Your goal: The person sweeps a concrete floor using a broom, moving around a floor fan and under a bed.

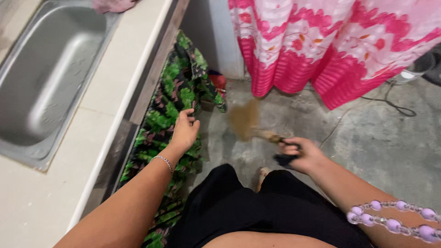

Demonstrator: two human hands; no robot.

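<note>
Broom [250, 124] gripped by right hand [301, 154], arm outstretched.

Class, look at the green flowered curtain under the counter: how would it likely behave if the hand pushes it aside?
Probably floppy: the green flowered curtain hangs in soft folds and bunches where the left hand grips it. Likely light, since the fingers alone gather it. It would probably swing back, as it seems to hang freely below the counter.

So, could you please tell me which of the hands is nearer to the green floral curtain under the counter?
Left. The left hand grips the green floral curtain; the right hand holds a small broom apart from it.
</note>
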